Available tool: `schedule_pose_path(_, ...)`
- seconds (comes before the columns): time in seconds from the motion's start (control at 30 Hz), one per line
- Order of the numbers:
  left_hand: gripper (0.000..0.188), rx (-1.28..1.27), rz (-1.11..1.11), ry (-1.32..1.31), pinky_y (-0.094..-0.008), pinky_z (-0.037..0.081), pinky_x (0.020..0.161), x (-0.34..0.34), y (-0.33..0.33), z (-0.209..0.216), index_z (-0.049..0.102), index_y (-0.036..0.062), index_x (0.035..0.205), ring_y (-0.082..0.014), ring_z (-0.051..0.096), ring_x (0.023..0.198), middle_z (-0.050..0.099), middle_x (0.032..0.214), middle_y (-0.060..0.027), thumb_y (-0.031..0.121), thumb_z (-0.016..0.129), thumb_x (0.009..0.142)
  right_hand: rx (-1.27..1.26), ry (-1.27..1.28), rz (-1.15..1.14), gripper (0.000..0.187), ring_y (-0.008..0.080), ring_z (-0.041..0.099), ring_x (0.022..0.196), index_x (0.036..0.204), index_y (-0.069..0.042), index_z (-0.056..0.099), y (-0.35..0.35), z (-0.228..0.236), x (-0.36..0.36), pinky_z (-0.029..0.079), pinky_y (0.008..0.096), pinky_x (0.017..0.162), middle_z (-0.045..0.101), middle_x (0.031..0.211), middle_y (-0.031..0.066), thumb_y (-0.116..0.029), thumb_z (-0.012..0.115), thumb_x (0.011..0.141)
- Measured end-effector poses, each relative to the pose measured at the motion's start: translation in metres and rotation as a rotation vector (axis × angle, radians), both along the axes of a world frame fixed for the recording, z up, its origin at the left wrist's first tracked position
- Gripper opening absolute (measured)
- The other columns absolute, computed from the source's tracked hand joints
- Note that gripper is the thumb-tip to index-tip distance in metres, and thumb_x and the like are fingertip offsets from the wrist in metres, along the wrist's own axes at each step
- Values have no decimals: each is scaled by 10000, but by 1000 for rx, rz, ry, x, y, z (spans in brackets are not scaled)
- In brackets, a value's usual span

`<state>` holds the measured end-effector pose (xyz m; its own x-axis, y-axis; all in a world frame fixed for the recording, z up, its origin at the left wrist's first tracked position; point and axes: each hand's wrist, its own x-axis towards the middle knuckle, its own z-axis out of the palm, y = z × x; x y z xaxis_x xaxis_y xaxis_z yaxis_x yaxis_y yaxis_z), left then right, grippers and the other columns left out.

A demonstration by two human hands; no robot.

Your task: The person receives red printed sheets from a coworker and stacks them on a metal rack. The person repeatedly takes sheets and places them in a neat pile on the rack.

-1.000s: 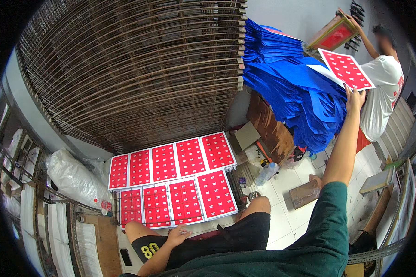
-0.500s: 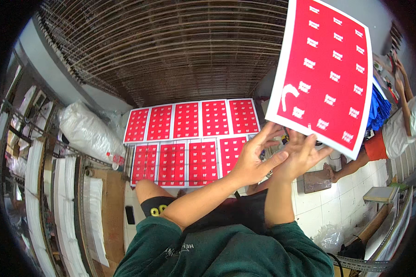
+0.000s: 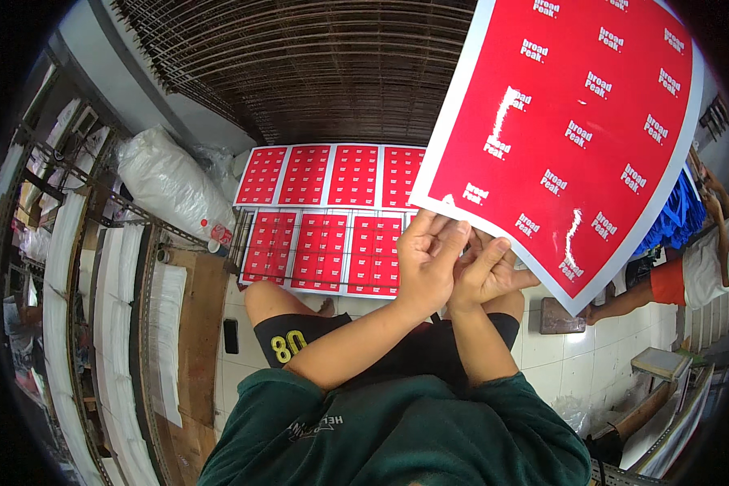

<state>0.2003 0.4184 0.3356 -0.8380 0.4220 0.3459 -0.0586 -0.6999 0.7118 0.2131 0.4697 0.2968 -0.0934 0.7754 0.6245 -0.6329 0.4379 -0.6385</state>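
A large glossy red printed sheet (image 3: pixel 567 121) with a white border and rows of small white marks fills the upper right, held up close to the camera. My left hand (image 3: pixel 428 257) and my right hand (image 3: pixel 484 271) meet at its lower edge, fingers pinching the border. Below them, several matching red sheets (image 3: pixel 324 211) lie flat in two rows on a wire rack shelf.
A tall stack of wire drying racks (image 3: pixel 316 73) rises behind the sheets. A white stuffed plastic bag (image 3: pixel 166 182) lies at the left beside metal shelving. Another person (image 3: pixel 688 275) stands at the right by blue sheets. A dark phone (image 3: pixel 232 336) lies on the tiled floor.
One second ago my right arm reached out to a sheet handed over by the other person. Both hands now hold that sheet much closer to the camera.
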Motion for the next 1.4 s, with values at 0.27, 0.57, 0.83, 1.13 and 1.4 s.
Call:
schedule_pose_path(0.27,367,-6,10,-414,-375,474,833,-43,-37,-45,398,107,1194,-215,586,931,583,995,-86,45,507,848,1019,-790,-99,685,377,365,1185,1243,-1,401,70,-111,31,245,470,1004,388,1263,228,-332,694,720)
schedule_pose_path(0.57,293,-401,369,-583,-322,496,781,-33,-161,-179,410,85,1107,-192,575,894,539,970,-77,-28,471,843,368,-1603,-423,423,312,512,1046,1178,-58,511,189,-201,142,376,415,883,532,1153,149,-337,481,862)
schedule_pose_path(0.83,391,-504,460,-800,-417,518,755,-71,-125,-328,374,125,1114,-249,566,867,490,978,-107,-108,405,801,-83,-1599,-190,481,368,557,957,1060,-36,586,207,-251,153,422,409,818,601,983,215,-447,416,878)
schedule_pose_path(1.13,424,-492,513,-1021,-432,543,723,-84,-99,-429,405,96,1132,-301,518,988,427,1168,-120,-130,424,773,-38,-1666,-188,489,373,548,977,1068,-30,583,214,-257,151,409,409,834,599,998,214,-447,407,884)
schedule_pose_path(1.4,495,-528,582,-1023,-450,537,700,-71,-91,-436,380,126,1176,-291,539,951,435,1141,-136,-142,436,764,-62,-1690,-126,515,359,564,940,1045,0,583,215,-254,146,409,401,819,605,949,226,-454,395,891)
